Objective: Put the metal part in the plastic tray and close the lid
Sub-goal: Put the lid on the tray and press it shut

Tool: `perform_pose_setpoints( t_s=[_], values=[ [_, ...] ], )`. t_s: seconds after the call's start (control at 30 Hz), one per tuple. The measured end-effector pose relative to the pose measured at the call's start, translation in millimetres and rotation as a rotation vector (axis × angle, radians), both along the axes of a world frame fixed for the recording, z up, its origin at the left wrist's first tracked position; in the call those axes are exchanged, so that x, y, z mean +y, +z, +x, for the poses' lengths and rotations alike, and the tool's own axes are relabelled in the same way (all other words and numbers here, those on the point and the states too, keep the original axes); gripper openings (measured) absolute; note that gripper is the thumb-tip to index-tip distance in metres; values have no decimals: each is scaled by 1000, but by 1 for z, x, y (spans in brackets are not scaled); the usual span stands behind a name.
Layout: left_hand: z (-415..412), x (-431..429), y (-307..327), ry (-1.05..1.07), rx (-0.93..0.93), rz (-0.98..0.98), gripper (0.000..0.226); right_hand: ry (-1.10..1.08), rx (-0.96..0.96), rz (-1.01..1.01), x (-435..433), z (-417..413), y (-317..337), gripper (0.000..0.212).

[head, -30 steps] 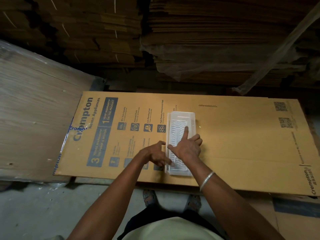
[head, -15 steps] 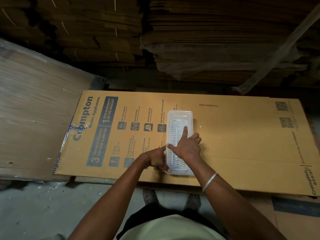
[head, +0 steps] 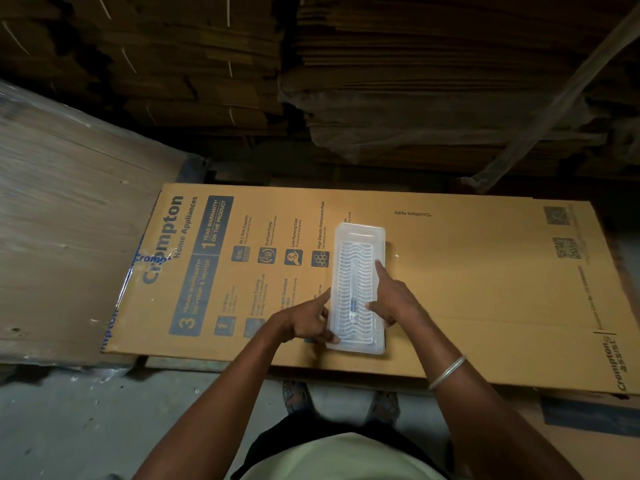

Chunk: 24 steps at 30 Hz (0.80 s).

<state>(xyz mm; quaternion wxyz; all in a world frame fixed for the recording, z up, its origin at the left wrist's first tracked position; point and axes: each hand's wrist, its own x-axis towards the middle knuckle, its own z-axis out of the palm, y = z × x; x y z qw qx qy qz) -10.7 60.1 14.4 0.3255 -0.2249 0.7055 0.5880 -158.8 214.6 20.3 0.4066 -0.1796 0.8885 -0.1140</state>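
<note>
A clear plastic tray [head: 358, 237] with a ribbed lid lies lengthwise on a flat cardboard sheet [head: 467, 271]. The lid sits down flat over the tray. Through it shows a slim metal part [head: 352, 299] along the middle. My left hand [head: 310, 322] grips the tray's left edge near its close end, index finger pointing along the rim. My right hand [head: 391, 297] rests on the tray's right side, index finger stretched forward on the lid's right edge, thumb pressing the lid.
The printed cardboard sheet lies on a low platform. A plastic-wrapped stack of board [head: 69, 237] stands at the left. Piles of flattened cartons [head: 415, 81] fill the back. My feet [head: 298, 398] stand on the concrete floor below the sheet's near edge.
My right hand slid from the middle of the lid to its right edge. My left hand moved in against the tray's left rim. The tray stayed in place.
</note>
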Motion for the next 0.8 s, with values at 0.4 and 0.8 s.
perform_pose_setpoints(
  t_s=[0.4,0.8],
  values=[
    [-1,7,-2,-60,43,-24,113,123,47,-89,16,-14,-1,95],
    [-36,-11,-10,-88,20,-507,79,330,277,-71,4,-39,5,84]
  ],
)
